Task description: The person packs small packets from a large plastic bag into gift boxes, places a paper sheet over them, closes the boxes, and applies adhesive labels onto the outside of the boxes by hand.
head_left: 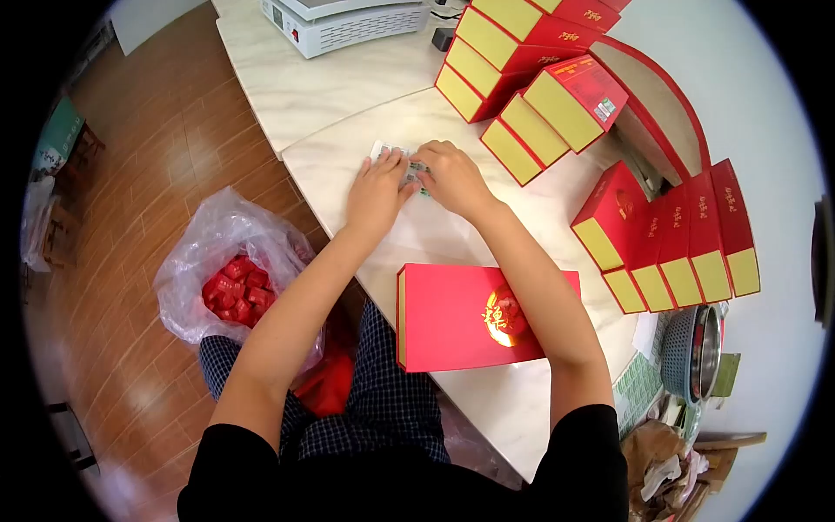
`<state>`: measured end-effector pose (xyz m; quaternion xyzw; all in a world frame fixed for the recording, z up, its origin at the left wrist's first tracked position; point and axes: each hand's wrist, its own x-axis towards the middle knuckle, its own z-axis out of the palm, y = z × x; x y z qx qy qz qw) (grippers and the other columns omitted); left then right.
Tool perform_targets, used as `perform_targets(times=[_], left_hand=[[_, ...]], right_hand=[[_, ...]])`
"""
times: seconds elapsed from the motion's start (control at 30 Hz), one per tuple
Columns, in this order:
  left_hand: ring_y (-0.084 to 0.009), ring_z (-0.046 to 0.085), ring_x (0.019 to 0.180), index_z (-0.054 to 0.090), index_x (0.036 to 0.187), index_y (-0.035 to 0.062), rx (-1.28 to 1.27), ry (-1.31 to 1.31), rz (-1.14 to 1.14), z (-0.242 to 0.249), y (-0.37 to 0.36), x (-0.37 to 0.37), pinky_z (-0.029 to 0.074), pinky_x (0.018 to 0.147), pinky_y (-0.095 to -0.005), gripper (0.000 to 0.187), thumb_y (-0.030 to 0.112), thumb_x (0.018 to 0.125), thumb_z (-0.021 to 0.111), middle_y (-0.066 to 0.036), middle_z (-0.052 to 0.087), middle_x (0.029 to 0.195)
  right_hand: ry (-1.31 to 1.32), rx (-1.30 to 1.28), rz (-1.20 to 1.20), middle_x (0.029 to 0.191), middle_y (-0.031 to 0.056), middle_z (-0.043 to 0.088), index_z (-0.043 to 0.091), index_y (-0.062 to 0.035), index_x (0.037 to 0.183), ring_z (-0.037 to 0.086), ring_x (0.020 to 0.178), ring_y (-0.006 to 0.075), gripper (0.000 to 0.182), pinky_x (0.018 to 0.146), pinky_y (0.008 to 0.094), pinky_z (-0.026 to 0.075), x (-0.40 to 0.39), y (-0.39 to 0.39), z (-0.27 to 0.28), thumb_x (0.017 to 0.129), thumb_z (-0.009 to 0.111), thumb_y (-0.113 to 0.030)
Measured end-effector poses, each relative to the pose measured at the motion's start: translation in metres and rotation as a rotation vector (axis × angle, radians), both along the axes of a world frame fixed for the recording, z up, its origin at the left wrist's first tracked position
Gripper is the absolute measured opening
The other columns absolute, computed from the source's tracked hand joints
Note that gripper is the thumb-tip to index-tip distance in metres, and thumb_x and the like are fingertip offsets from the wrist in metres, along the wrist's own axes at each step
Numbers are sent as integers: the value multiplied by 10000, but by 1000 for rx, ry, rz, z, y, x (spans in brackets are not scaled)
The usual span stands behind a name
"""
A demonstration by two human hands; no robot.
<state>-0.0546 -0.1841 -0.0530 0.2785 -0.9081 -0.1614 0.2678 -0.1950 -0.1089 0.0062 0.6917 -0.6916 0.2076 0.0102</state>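
Observation:
A small white sheet of stickers (414, 175), printed with grey and green, lies on the table under both hands. My left hand (377, 197) rests on its left part, fingers stretched out and flat, thumb along the near side. With bent fingers, my right hand (454, 181) pinches at the right part of the sheet; its fingertips are partly hidden. Below my right forearm lies a closed red gift box (452, 317) with a gold emblem and a yellow side. My forearm covers part of its lid.
Several red boxes stand stacked at the back (500, 48) and in a row at the right (678, 239). A white scale-like device (348, 30) sits at the far left. A plastic bag (196, 287) of red packets is beside my leg. Baskets (680, 348) stand at the right.

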Motion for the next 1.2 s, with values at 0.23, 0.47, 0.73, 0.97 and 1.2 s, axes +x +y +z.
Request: perform_targets(times=[0.23, 0.47, 0.73, 0.97, 1.2], left_hand=[[-293, 433, 1299, 511, 1279, -53, 44, 119, 25, 1, -3, 2, 329, 1071, -456, 629, 362, 833, 669, -199, 477, 1370], [-287, 333, 1372, 462, 1338, -31, 58, -94, -184, 10, -37, 18, 255, 1119, -446, 720, 452, 835, 640, -168, 390, 1451], [-291, 353, 1361, 523, 1319, 62, 85, -40, -229, 7, -38, 19, 270, 1113, -438, 594, 404, 848, 642, -158, 428, 1427], [-291, 368, 1352, 556, 1292, 80, 126, -4, -215, 8, -37, 19, 274, 1112, -433, 548, 382, 845, 654, -155, 451, 1409], [-297, 363, 1354, 552, 1294, 68, 109, 5, -225, 8, -37, 20, 271, 1113, -439, 585, 390, 822, 678, -156, 448, 1412]], right_hand=[[-2, -71, 56, 1200, 146, 601, 613, -19, 1153, 563, 1072, 321, 377, 915, 376, 475, -19, -11, -25, 777, 637, -37], [-155, 14, 15, 1104, 146, 637, 627, -19, 1109, 574, 1024, 321, 328, 879, 397, 483, -20, -5, -15, 783, 599, -30], [58, -200, 117, 980, 69, 631, 696, -107, 987, 583, 955, 240, 218, 839, 359, 474, -3, -8, -5, 775, 654, -78], [46, -158, 151, 904, 46, 635, 698, -101, 866, 589, 899, 229, 116, 785, 358, 472, -1, -12, -8, 758, 664, -78], [30, -106, 153, 875, 58, 636, 662, -74, 780, 593, 885, 242, 47, 776, 358, 477, -1, -10, -3, 736, 664, -57]])
